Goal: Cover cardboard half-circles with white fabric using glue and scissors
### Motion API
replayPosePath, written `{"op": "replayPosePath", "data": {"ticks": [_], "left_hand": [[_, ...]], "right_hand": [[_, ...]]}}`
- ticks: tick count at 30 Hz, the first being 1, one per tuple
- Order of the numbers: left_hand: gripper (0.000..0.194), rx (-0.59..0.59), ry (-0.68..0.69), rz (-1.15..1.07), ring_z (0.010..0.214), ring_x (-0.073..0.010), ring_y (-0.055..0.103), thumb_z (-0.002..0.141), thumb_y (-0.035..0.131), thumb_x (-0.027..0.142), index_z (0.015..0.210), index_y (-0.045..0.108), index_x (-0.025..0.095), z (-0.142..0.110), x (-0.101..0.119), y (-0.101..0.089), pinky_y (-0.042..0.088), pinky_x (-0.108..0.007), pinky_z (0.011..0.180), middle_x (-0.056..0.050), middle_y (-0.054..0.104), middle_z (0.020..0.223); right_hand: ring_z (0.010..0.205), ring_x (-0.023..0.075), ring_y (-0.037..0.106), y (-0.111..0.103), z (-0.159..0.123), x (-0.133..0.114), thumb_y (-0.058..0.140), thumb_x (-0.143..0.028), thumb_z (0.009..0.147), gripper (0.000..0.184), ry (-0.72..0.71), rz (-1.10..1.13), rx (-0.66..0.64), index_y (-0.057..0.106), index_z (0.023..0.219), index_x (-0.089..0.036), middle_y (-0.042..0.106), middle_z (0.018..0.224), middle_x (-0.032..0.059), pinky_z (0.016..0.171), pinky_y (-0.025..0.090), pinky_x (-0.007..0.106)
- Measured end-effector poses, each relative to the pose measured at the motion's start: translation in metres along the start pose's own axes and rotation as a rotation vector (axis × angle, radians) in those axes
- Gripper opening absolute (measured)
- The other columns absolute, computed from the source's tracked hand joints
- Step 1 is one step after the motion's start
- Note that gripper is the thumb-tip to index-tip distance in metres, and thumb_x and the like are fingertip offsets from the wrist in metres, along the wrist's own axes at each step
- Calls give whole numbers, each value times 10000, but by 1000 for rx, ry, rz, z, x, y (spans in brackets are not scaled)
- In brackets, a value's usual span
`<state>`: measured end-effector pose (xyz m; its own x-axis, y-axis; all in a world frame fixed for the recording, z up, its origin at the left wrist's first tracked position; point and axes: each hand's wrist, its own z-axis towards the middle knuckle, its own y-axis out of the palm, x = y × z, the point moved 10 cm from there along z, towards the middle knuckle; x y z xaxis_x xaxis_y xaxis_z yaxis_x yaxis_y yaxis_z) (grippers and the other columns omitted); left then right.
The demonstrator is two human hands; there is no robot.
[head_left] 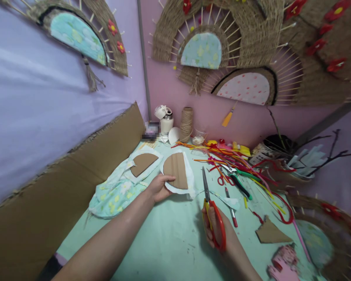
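Note:
My left hand (158, 187) grips the edge of a brown cardboard half-circle (177, 170) that lies on a piece of white fabric (189, 175). My right hand (215, 230) is closed around the red and yellow handles of a pair of scissors (210, 203), whose blades point away from me, just right of the fabric's edge. A thin strip of white fabric (226, 200) trails to the right of the blades. A second cardboard half-circle (144, 162) rests on light green floral fabric (119, 189) to the left.
Pipe cleaners (231, 158), green-handled pliers (236, 179), a red pen (231, 207) and a cardboard scrap (270, 232) lie to the right. A twine spool (186, 124) and a white bottle (166, 121) stand at the back. Woven fans hang on the walls. A cardboard sheet (76, 171) leans on the left.

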<state>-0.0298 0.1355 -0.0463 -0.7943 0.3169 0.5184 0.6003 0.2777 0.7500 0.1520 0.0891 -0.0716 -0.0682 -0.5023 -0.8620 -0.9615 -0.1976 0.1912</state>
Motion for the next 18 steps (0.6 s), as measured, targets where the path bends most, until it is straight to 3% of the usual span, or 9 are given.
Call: {"op": "replayPosePath", "data": {"ticks": [18], "left_hand": [[718,25,3,-29,913,-237,676,690,527,-62,1361,453,183,1,1,-2,480,-480,917,-93,719,993]], "right_hand": [[298,60,362,0,0,2,616,-690,693,539,-5,-23,-24,518,903,-203,463,502,-81,245,299,168]]}}
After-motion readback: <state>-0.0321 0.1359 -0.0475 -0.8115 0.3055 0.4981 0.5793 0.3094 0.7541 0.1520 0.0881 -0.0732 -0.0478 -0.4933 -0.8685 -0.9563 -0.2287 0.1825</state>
